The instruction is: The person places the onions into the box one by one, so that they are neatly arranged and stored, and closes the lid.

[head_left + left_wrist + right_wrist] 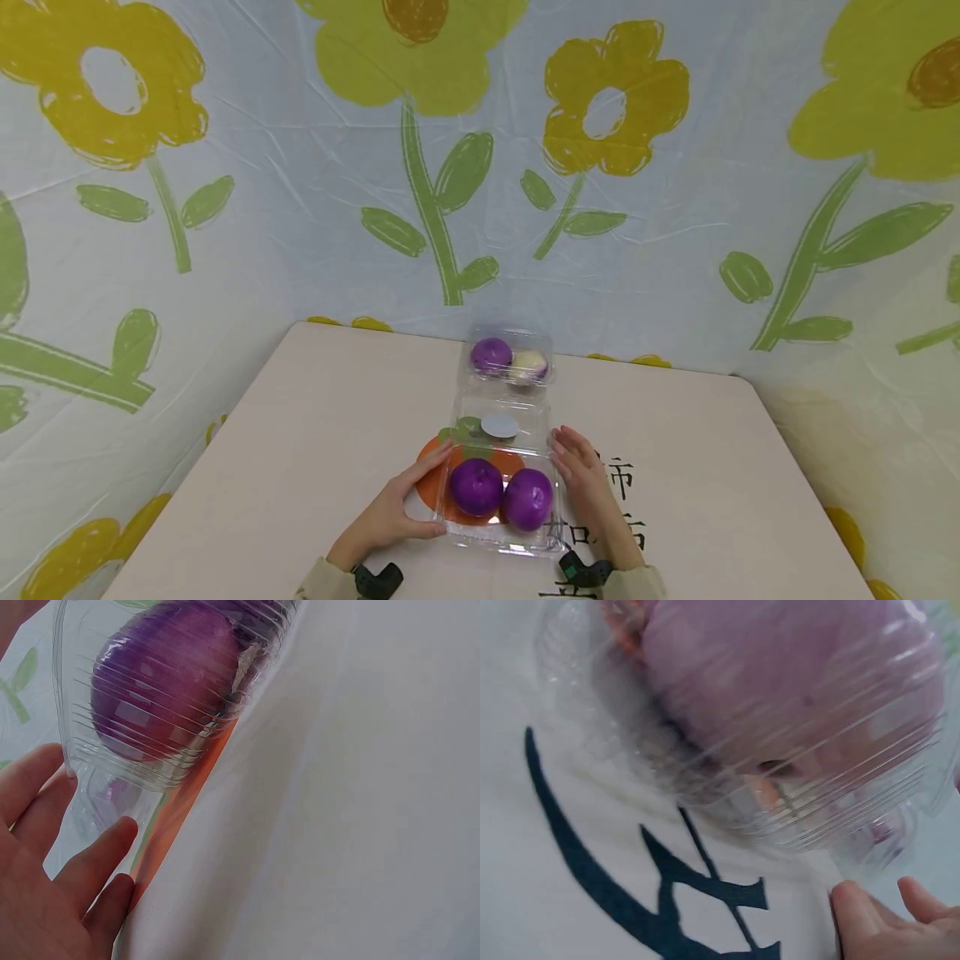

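A clear plastic clamshell box lies on the table with its lid folded back, away from me. Two smooth, round purple vegetables sit side by side inside; their exact kind is unclear. My left hand is at the box's left side, thumb by the near corner and straight fingers at the rim. In the left wrist view, fingertips touch the clear rim. On the right side, my right hand has its extended fingers beside the box; contact there cannot be made out.
Behind the lid stands another clear box holding a purple vegetable and a pale one with purple. The light table carries an orange print and black characters. A flower-patterned cloth hangs behind.
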Tool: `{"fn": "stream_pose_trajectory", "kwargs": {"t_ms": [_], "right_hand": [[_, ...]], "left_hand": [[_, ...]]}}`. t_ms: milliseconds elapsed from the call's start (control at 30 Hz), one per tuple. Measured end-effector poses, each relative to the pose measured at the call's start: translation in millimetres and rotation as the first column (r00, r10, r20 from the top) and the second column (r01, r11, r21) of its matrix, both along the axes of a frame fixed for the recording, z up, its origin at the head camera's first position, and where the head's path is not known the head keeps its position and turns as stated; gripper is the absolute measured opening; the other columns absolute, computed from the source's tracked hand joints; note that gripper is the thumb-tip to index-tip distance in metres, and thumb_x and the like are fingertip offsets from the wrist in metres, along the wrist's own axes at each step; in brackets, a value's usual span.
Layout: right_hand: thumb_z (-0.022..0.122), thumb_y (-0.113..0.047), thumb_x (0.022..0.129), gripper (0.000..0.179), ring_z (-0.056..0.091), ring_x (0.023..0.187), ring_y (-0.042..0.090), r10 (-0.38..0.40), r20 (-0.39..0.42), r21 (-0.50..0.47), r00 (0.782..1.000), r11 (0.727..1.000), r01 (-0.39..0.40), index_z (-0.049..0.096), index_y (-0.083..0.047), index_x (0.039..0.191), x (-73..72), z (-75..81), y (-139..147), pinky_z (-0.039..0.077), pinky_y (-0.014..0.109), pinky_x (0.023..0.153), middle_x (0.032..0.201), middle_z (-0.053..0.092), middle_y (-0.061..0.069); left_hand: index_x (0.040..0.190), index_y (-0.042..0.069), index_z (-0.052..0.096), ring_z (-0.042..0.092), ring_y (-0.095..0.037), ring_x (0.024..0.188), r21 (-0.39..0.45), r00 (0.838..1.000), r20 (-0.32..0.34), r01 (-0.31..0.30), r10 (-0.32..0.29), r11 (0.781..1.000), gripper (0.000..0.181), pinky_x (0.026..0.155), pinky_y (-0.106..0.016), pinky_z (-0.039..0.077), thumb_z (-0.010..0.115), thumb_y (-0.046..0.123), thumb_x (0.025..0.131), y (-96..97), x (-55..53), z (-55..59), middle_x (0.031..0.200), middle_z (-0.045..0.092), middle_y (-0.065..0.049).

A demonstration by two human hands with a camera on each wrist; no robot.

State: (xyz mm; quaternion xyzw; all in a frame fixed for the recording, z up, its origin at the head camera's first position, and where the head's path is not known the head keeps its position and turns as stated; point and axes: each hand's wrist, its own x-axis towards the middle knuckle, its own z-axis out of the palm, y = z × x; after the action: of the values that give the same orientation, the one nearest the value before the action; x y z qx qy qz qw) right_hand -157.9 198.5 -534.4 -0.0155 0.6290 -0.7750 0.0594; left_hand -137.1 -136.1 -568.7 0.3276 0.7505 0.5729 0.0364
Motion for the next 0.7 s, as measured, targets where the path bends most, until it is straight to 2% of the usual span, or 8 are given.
{"fn": "stream_pose_trajectory", "kwargs": {"t_ms": [67,167,333,433,533,700], "right_hand": [[0.044,-0.014,0.106,0.06,0.037,0.142,0.02,0.049,0.021,-0.06,0.999,0.997,-0.047,0.014,0.007,0.152,-0.8,-4.6,-0.2,0.037,0.022,0.108,0.159,0.017,0.029],[0.041,-0.015,0.107,0.06,0.027,0.147,0.027,0.112,0.037,-0.097,0.993,0.989,-0.108,0.011,0.007,0.153,-2.0,-9.3,-1.5,0.034,0.021,0.11,0.16,0.016,0.028],[0.041,-0.011,0.106,0.058,0.016,0.149,0.037,0.153,0.043,-0.068,0.987,0.986,-0.15,0.013,0.004,0.154,-1.7,-12.9,-5.0,0.037,0.02,0.107,0.161,0.018,0.025],[0.042,-0.008,0.105,0.057,0.023,0.148,0.034,0.134,0.034,-0.063,0.99,0.989,-0.131,0.015,0.004,0.154,-1.2,-13.8,-6.5,0.039,0.019,0.105,0.16,0.021,0.025],[0.043,-0.006,0.104,0.057,0.035,0.143,0.024,0.122,0.015,-0.074,0.992,0.99,-0.121,0.016,0.006,0.153,-0.8,-14.6,-7.1,0.04,0.019,0.105,0.159,0.023,0.027],[0.043,-0.004,0.103,0.058,0.048,0.134,0.012,0.133,-0.048,-0.093,0.99,0.986,-0.137,0.013,0.009,0.151,0.4,-16.3,-6.9,0.04,0.021,0.105,0.155,0.022,0.034]], "left_hand": [[0.155,0.007,0.032,0.018,-0.026,0.15,-0.001,1.0,-0.003,0.0,0.0,1.0,0.093,0.118,-0.034,0.017,0.084,0.022,0.08,0.2,0.1,0.6,0.163,0.025,-0.004],[0.155,0.007,0.032,0.019,-0.025,0.15,-0.013,1.0,-0.003,-0.008,0.008,1.0,0.093,0.118,-0.036,0.018,0.084,0.024,0.08,0.4,0.1,1.0,0.163,0.025,-0.003],[0.154,0.006,0.032,0.02,-0.025,0.15,-0.013,1.0,-0.011,-0.009,0.009,1.0,0.093,0.118,-0.036,0.019,0.085,0.024,0.079,0.3,0.3,0.2,0.163,0.025,-0.003],[0.154,0.005,0.032,0.019,-0.027,0.15,-0.005,1.0,-0.021,-0.007,0.007,1.0,0.093,0.117,-0.034,0.019,0.085,0.022,0.079,0.1,0.1,-0.5,0.163,0.025,-0.004],[0.154,0.006,0.033,0.018,-0.027,0.15,0.0,1.0,-0.017,-0.006,0.006,1.0,0.093,0.117,-0.032,0.018,0.085,0.022,0.079,0.0,-0.2,-0.8,0.163,0.025,-0.004],[0.154,0.005,0.033,0.018,-0.029,0.15,0.018,1.0,-0.023,0.004,-0.003,1.0,0.094,0.117,-0.03,0.017,0.086,0.02,0.078,0.3,-0.6,-0.7,0.163,0.025,-0.006]]}}
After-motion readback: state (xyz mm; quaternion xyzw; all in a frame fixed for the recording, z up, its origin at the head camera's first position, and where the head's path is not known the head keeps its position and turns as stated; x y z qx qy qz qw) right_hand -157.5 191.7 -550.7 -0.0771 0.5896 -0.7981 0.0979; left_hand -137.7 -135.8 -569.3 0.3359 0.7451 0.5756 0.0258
